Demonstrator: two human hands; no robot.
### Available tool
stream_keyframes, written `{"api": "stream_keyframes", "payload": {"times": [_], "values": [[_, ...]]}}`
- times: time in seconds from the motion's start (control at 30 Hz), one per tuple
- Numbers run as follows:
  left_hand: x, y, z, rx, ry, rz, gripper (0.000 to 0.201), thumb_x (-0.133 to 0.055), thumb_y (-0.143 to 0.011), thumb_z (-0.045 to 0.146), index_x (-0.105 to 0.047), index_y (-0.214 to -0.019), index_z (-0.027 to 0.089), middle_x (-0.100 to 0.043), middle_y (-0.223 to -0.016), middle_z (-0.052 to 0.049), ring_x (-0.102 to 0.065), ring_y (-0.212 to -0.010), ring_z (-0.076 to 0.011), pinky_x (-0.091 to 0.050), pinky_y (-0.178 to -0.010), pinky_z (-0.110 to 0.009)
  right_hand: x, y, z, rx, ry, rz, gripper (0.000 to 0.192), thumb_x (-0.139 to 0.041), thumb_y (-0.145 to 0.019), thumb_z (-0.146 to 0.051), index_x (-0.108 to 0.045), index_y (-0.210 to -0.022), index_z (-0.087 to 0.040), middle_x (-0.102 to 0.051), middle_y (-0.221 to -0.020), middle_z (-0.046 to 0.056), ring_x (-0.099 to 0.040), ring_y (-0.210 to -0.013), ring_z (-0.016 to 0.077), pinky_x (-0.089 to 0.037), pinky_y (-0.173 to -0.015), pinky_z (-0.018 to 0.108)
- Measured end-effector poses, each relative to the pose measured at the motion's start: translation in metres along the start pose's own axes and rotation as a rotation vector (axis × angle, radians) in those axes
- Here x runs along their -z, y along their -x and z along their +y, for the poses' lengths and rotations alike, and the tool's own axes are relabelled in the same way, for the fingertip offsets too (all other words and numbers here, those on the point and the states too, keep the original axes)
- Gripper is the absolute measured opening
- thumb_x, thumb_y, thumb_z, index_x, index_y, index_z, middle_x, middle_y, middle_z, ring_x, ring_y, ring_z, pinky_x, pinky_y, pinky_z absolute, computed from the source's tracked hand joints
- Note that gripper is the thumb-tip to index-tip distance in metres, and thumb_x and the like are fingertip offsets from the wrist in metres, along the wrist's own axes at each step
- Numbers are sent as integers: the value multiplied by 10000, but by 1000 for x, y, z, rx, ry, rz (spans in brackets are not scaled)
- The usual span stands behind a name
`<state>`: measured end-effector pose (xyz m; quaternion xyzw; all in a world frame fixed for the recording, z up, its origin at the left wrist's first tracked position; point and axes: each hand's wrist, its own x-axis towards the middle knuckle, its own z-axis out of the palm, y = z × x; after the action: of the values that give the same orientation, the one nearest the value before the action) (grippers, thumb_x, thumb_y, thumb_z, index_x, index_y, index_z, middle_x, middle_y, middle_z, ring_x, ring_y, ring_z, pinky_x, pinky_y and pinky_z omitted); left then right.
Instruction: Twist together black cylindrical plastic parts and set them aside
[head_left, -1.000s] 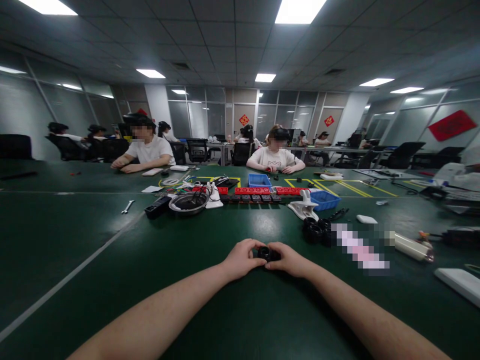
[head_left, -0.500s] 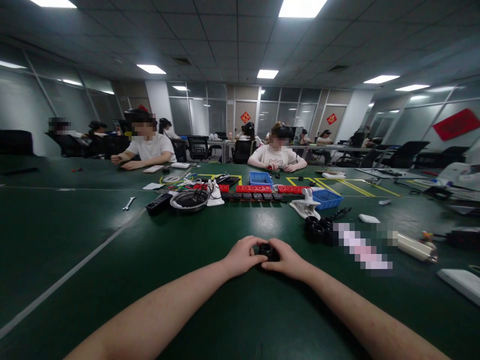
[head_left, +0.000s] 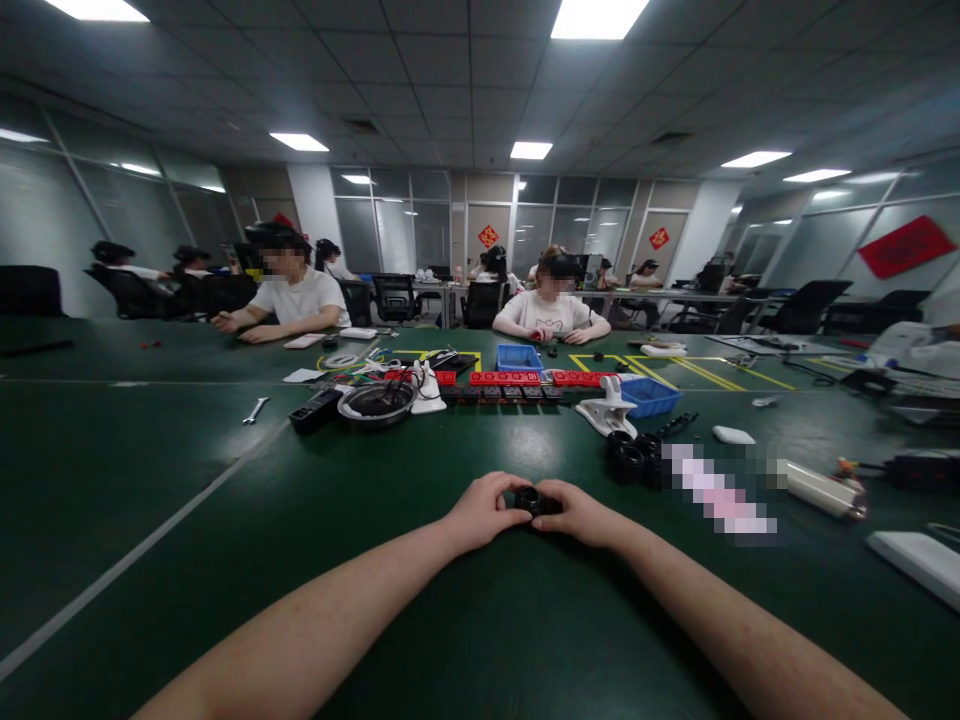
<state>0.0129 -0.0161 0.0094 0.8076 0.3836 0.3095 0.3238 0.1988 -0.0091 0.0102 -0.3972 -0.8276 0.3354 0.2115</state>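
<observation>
A small black round part [head_left: 528, 499] with a ring-shaped opening on top is between my two hands, just above or on the green table. My left hand [head_left: 484, 512] is closed round its left side, thumb in front and fingers behind. On the other side my right hand [head_left: 576, 512] is closed with its thumb and fingertips at the part's dark right portion, which the fingers partly hide. Several similar black round parts [head_left: 630, 460] lie to the right of my right hand.
Ahead lie red power strips [head_left: 506, 379], a white clip stand [head_left: 609, 410], a blue tray [head_left: 651, 397] and a black round dish [head_left: 375, 404]. A wrench [head_left: 256, 411] is at left, a cream cylinder [head_left: 817, 489] at right. Two people sit across the green table [head_left: 360, 620].
My right hand has drawn slightly to the right, its thumb now farther from my left thumb. My left hand stays on the part. The view has shifted slightly.
</observation>
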Motion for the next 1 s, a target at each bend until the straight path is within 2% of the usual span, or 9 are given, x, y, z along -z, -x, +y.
{"api": "stream_keyframes", "payload": {"times": [0.1,0.27,0.4,0.53,0.67,1.0], "values": [[-2,1,1,35,-25,36,327,-624,-637,282,-568,-943,182,-534,-861,-11,-426,-523,-73,-367,-521,-199,-4,-1,0,-43,92,47,229,-624,-627,-301,-545,-767,-139,-504,-690,-11,-462,-643,131,-336,-550,219],[-9,2,1,62,-64,126,302,-645,-611,277,-568,-886,180,-543,-837,-10,-462,-567,-102,-368,-528,-208,-17,-2,-2,-163,418,228,308,-632,-586,-417,-491,-687,-163,-504,-644,-8,-445,-578,127,-259,-480,213],[-9,0,-2,79,-48,118,313,-640,-614,278,-554,-896,172,-534,-847,-11,-444,-527,-84,-365,-507,-204,-21,0,-7,-154,521,242,371,-586,-607,-517,-498,-707,-171,-541,-682,16,-480,-608,149,-271,-497,226],[-4,-1,-4,53,11,42,319,-620,-632,255,-550,-930,166,-518,-834,-5,-415,-498,-61,-355,-481,-186,-14,1,-8,-38,424,178,400,-607,-607,-494,-526,-826,-168,-556,-782,28,-501,-702,171,-338,-577,240],[0,-2,-5,4,63,-9,340,-607,-649,258,-549,-971,165,-514,-844,-8,-412,-513,-59,-362,-500,-185,-4,2,-2,65,272,48,282,-585,-677,-394,-556,-824,-156,-533,-774,16,-494,-719,157,-366,-621,243],[-2,-3,-8,15,63,-17,344,-618,-642,243,-554,-970,162,-512,-835,-9,-418,-526,-62,-360,-510,-185,2,1,-2,52,100,-19,186,-587,-686,-301,-568,-785,-145,-500,-747,-7,-477,-694,135,-379,-621,236]]}}
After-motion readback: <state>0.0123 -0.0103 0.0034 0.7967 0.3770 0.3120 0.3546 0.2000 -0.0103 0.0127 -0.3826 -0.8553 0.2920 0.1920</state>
